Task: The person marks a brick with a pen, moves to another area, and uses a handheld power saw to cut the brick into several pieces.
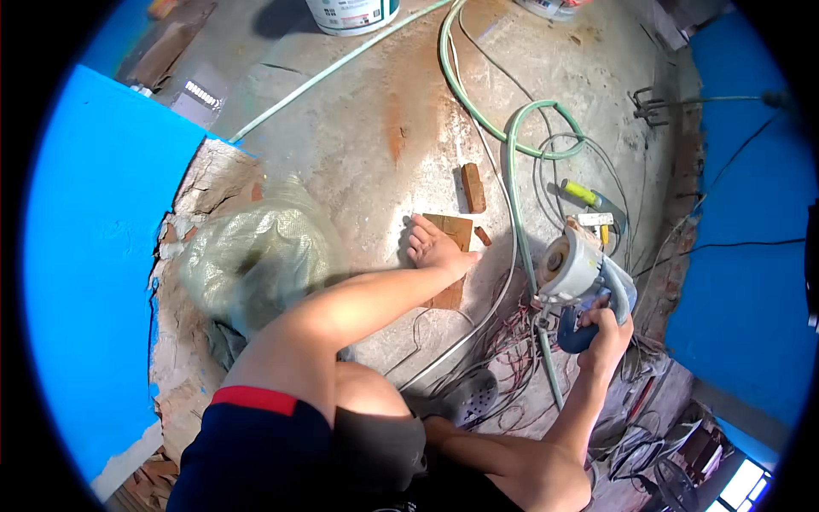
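Note:
My left hand [433,247] lies across a flat brown wooden board [452,226] on the floor. Its fingers curl at the board's left edge, and the thumb reaches past the right edge. The board's lower end shows below my wrist. To the right, my right hand [604,333] is closed round the dark handle of a handheld circular saw [573,269] with a grey round guard. The saw is apart from the board, beside the green hose [522,230]. A reddish-brown block [473,188] and a small brown chip [483,235] lie near the board.
A translucent woven sack [264,247] sits left of my arm. Tangled wires [512,341] spread near my shoe [476,398]. A yellow-handled tool [580,192] lies beyond the saw. A white bucket [351,15] stands at the far side. Blue walls [111,213] with broken lower edges flank both sides.

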`<action>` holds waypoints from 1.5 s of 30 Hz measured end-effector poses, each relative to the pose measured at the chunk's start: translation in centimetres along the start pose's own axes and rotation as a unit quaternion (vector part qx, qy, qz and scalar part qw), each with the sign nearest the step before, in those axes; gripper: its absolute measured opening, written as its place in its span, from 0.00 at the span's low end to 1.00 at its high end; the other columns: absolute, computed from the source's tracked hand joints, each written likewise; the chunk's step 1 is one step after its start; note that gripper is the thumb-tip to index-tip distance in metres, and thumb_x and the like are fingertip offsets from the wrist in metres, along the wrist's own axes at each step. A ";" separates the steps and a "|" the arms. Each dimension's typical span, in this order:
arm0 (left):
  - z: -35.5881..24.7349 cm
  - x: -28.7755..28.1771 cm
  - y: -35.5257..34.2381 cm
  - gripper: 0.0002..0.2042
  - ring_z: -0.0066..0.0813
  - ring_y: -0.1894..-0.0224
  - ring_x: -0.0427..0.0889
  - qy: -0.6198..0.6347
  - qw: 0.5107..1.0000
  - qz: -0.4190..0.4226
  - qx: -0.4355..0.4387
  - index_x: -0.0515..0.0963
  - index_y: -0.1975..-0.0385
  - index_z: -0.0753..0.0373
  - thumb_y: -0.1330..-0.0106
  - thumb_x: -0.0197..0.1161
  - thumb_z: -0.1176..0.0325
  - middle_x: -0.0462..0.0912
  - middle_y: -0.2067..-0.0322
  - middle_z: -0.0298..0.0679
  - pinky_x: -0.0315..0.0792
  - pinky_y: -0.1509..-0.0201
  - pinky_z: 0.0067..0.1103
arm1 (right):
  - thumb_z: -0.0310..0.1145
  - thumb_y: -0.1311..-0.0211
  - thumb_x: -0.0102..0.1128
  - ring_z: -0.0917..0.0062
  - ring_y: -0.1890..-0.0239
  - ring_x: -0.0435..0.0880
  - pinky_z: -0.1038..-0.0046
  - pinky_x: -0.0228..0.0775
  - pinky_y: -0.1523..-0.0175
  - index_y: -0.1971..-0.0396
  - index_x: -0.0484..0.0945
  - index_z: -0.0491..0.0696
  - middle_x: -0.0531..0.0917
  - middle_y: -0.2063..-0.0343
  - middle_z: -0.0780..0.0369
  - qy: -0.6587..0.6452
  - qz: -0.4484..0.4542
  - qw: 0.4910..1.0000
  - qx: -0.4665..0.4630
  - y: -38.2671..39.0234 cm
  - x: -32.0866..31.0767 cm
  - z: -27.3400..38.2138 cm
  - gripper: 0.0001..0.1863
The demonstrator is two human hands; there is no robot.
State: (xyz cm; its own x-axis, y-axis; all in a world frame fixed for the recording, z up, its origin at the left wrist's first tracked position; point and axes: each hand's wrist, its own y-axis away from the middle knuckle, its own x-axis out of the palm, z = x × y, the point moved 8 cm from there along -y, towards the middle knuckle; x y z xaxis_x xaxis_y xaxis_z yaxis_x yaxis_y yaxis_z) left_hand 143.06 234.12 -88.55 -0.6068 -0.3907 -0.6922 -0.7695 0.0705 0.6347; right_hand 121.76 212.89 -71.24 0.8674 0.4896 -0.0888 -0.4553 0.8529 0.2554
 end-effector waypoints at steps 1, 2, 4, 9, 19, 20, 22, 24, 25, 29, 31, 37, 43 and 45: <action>0.0 0.1 -0.1 0.66 0.48 0.33 0.57 -0.006 1.000 -0.018 -0.011 0.36 0.32 0.77 0.59 0.80 0.48 0.57 0.37 0.54 0.53 0.29 0.36 | 0.23 0.54 0.53 0.78 0.79 0.71 0.76 0.68 0.71 0.66 0.72 0.39 0.73 0.76 0.62 -0.006 -0.014 1.000 -0.005 0.2 -0.6 0.1 0.12; 0.1 0.1 -0.2 0.66 0.48 0.33 0.57 -0.008 1.000 -0.027 -0.009 0.36 0.32 0.77 0.59 0.80 0.48 0.57 0.37 0.54 0.53 0.29 0.36 | 0.23 0.54 0.53 0.78 0.79 0.72 0.75 0.68 0.71 0.67 0.72 0.40 0.73 0.76 0.62 -0.028 -0.019 0.999 -0.001 0.4 -0.9 0.2 0.11; 0.1 -0.5 -0.5 0.64 0.46 0.38 0.61 0.010 0.999 -0.041 0.001 0.39 0.32 0.75 0.63 0.81 0.55 0.60 0.40 0.52 0.59 0.32 0.33 | 0.23 0.54 0.53 0.78 0.79 0.72 0.75 0.68 0.71 0.67 0.72 0.40 0.73 0.76 0.62 -0.049 -0.030 0.998 -0.003 0.6 -1.9 0.3 0.11; 0.0 -2.1 -0.8 0.58 0.52 0.38 0.63 0.094 0.978 0.027 0.184 0.47 0.38 0.74 0.66 0.80 0.58 0.62 0.43 0.57 0.63 0.33 0.33 | 0.22 0.53 0.53 0.79 0.80 0.71 0.76 0.67 0.72 0.67 0.72 0.40 0.73 0.77 0.63 -0.065 -0.024 0.998 -0.007 0.5 -2.7 0.2 0.10; -3.2 -9.1 5.3 0.60 0.61 0.36 0.58 0.055 0.870 -0.133 0.471 0.35 0.30 0.71 0.55 0.78 0.63 0.53 0.39 0.61 0.58 0.32 0.44 | 0.23 0.53 0.51 0.80 0.81 0.69 0.78 0.64 0.72 0.68 0.73 0.39 0.73 0.79 0.64 -0.072 -0.027 0.997 0.025 0.7 -2.1 -0.5 0.09; -2.4 -9.2 5.2 0.59 0.60 0.37 0.59 0.072 0.883 -0.127 0.447 0.37 0.31 0.72 0.55 0.78 0.63 0.55 0.40 0.61 0.60 0.33 0.43 | 0.23 0.53 0.51 0.80 0.81 0.69 0.78 0.64 0.72 0.68 0.73 0.39 0.73 0.79 0.63 -0.073 -0.020 0.997 0.025 0.5 -1.9 -0.5 0.09; -1.4 -8.4 5.5 0.59 0.60 0.38 0.60 0.093 0.906 -0.153 0.384 0.38 0.31 0.73 0.55 0.78 0.63 0.56 0.41 0.61 0.60 0.33 0.43 | 0.23 0.53 0.51 0.80 0.81 0.69 0.78 0.64 0.72 0.68 0.72 0.39 0.72 0.79 0.63 -0.054 -0.013 0.998 0.027 0.5 -1.4 -0.6 0.10; 0.3 -7.7 5.3 0.59 0.58 0.40 0.63 0.101 0.939 -0.202 0.260 0.40 0.31 0.74 0.56 0.79 0.62 0.58 0.42 0.61 0.59 0.33 0.40 | 0.23 0.54 0.51 0.80 0.81 0.69 0.78 0.64 0.72 0.68 0.73 0.39 0.72 0.79 0.63 -0.040 -0.012 0.999 0.029 0.6 -0.9 -0.7 0.10; 0.4 -7.2 5.1 0.59 0.58 0.40 0.63 0.108 0.941 -0.201 0.251 0.40 0.31 0.74 0.56 0.79 0.62 0.58 0.42 0.61 0.59 0.33 0.40 | 0.22 0.54 0.51 0.80 0.81 0.69 0.78 0.64 0.72 0.68 0.73 0.39 0.72 0.79 0.63 -0.042 -0.008 0.999 0.021 0.5 -0.5 -0.5 0.10; 4.0 -3.5 2.5 0.60 0.55 0.39 0.63 0.045 0.979 -0.132 0.149 0.41 0.31 0.76 0.57 0.80 0.58 0.59 0.42 0.59 0.55 0.30 0.38 | 0.22 0.55 0.52 0.80 0.81 0.69 0.78 0.64 0.71 0.70 0.73 0.38 0.72 0.80 0.63 -0.004 0.027 1.000 0.011 -0.1 2.1 -0.6 0.09; 4.5 -1.8 2.8 0.60 0.55 0.38 0.62 -0.006 0.982 -0.074 0.173 0.41 0.30 0.74 0.56 0.79 0.57 0.61 0.42 0.57 0.55 0.30 0.38 | 0.22 0.55 0.51 0.79 0.81 0.70 0.78 0.65 0.72 0.70 0.73 0.38 0.72 0.80 0.63 -0.009 0.023 1.000 0.017 -0.1 3.4 -0.7 0.09; 8.4 -2.3 2.1 0.40 0.53 0.38 0.65 0.005 0.989 0.061 0.133 0.56 0.34 0.75 0.43 0.69 0.64 0.65 0.43 0.57 0.62 0.33 0.35 | 0.22 0.54 0.52 0.80 0.80 0.71 0.79 0.65 0.72 0.70 0.73 0.39 0.74 0.79 0.63 0.029 0.061 0.998 0.013 0.1 8.9 -1.5 0.09; 8.8 -3.1 2.4 0.33 0.56 0.37 0.65 0.045 0.980 0.130 0.141 0.57 0.35 0.75 0.42 0.58 0.74 0.64 0.42 0.60 0.61 0.31 0.35 | 0.20 0.52 0.50 0.81 0.77 0.74 0.80 0.67 0.70 0.67 0.73 0.38 0.76 0.77 0.62 0.030 0.110 0.993 0.031 1.1 14.0 -4.1 0.09; 9.0 -2.9 2.3 0.34 0.56 0.37 0.64 0.063 0.978 0.155 0.128 0.56 0.34 0.75 0.44 0.55 0.77 0.63 0.42 0.62 0.62 0.32 0.34 | 0.20 0.52 0.50 0.81 0.78 0.74 0.80 0.67 0.70 0.68 0.73 0.38 0.76 0.78 0.62 0.044 0.094 0.994 0.029 1.7 15.2 -4.5 0.08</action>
State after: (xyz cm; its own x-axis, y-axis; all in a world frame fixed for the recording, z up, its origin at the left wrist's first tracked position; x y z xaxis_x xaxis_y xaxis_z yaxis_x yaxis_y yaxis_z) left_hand 141.29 243.72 -88.18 -0.8015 -0.4227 -0.4230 -0.5875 0.4243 0.6891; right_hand 133.30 222.61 -76.49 0.7460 0.6554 -0.1178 -0.5932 0.7345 0.3295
